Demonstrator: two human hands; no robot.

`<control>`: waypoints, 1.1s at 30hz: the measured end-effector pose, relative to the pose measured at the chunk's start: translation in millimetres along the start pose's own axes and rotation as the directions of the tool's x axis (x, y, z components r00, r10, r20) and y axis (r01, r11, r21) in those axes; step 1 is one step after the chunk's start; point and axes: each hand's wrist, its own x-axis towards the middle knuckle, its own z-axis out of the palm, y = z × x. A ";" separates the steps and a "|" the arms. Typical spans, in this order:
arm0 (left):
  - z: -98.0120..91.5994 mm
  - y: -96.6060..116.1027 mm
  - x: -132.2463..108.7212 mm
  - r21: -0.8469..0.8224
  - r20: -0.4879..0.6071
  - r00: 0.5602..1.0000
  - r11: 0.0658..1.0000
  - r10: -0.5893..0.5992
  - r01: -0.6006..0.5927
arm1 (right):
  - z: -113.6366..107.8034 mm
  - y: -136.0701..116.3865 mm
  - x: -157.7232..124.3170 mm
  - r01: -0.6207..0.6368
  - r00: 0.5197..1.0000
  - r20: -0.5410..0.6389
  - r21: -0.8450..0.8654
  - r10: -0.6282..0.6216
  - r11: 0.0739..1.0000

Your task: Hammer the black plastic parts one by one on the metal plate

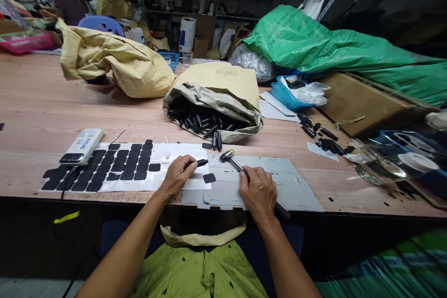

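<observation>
My left hand (179,173) is closed around a small black cylindrical part (201,162), holding it flat near the front edge of the wooden table (42,111). My right hand (257,191) grips the handle of a small hammer (228,155), whose metal head rests on a grey sheet (279,181). A single black pad (209,178) lies between my two hands. To the left, a white sheet (174,151) carries rows of black pads (115,167).
An open sack (223,98) full of black parts lies behind my hands, with two parts (217,140) in front of it. A white remote-like device (82,145) sits at left. More black parts (319,132), a cardboard box (363,102) and green bags (314,42) crowd the right. A person sits far left.
</observation>
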 end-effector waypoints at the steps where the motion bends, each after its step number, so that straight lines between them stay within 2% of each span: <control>1: -1.4 3.8 -3.7 -0.044 -0.004 1.000 0.999 0.003 -0.003 | -0.6 -1.0 0.0 -0.001 1.000 -0.002 0.000 0.001 1.000; 3: -2.6 14.2 -16.8 -0.117 0.041 0.999 0.993 0.022 -0.017 | -2.0 -2.5 0.2 -0.001 1.000 -0.007 -0.003 0.001 1.000; 5: 0.1 26.4 -36.8 -0.179 0.180 0.982 0.984 0.051 -0.018 | -2.8 -2.9 0.3 -0.003 1.000 -0.014 -0.007 0.003 1.000; 7: 7.8 35.5 -59.8 -0.178 0.367 0.928 0.984 0.070 -0.004 | -3.0 -2.7 0.1 -0.006 1.000 -0.019 -0.009 0.005 1.000; 9: 20.5 35.6 -81.1 -0.056 0.491 0.871 0.998 0.033 -0.006 | -3.0 -2.5 -0.3 -0.007 1.000 -0.025 -0.010 0.006 1.000; 11: 35.8 23.2 -96.9 0.155 0.522 0.849 0.988 -0.075 -0.008 | -3.0 -2.6 -0.6 -0.006 0.999 -0.031 -0.006 0.006 1.000; 14: 56.3 -12.4 -109.0 0.436 0.489 0.808 0.894 -0.329 0.100 | -3.1 -3.2 -0.5 -0.005 0.999 -0.035 0.001 0.005 1.000; 16: 63.8 -34.1 -111.2 0.531 0.454 0.762 0.827 -0.462 0.185 | -3.1 -3.6 -0.3 -0.006 0.999 -0.033 0.000 0.006 1.000; 18: 65.1 -42.3 -110.8 0.563 0.437 0.739 0.797 -0.512 0.219 | -3.0 -3.8 -0.2 -0.007 0.999 -0.031 -0.002 0.007 1.000; 19: 63.6 -39.4 -110.1 0.566 0.446 0.736 0.798 -0.509 0.208 | -2.9 -4.0 -0.1 -0.008 0.999 -0.032 -0.002 0.008 1.000; 21: 57.7 -20.4 -107.0 0.534 0.500 0.744 0.834 -0.444 0.139 | -2.9 -4.4 0.1 -0.009 0.999 -0.039 -0.001 0.009 1.000; 24: 47.0 27.0 -92.0 0.306 0.594 0.783 0.952 -0.184 -0.009 | -3.1 -5.3 0.3 -0.010 0.999 -0.038 0.001 0.010 1.000; 26: 42.3 54.9 -68.1 0.112 0.532 0.846 0.993 -0.027 -0.039 | -3.4 -5.7 0.5 -0.010 1.000 -0.029 0.000 0.010 1.000; 27: 41.1 64.1 -51.0 0.056 0.444 0.896 0.998 -0.002 -0.026 | -3.5 -5.8 0.6 -0.011 1.000 -0.026 0.001 0.011 1.000; 29: 41.1 71.0 -8.4 0.065 0.163 0.986 0.998 -0.033 0.022 | -3.5 -5.8 0.6 -0.018 1.000 -0.024 0.007 0.018 1.000; 31: 43.7 65.4 38.4 0.159 -0.062 0.992 0.980 -0.114 0.123 | -3.3 -5.5 0.6 -0.022 0.999 -0.025 0.016 0.022 1.000; 33: 48.6 54.0 79.2 0.289 -0.180 0.964 0.926 -0.196 0.242 | -3.1 -5.3 0.6 -0.023 0.999 -0.027 0.023 0.024 0.999</control>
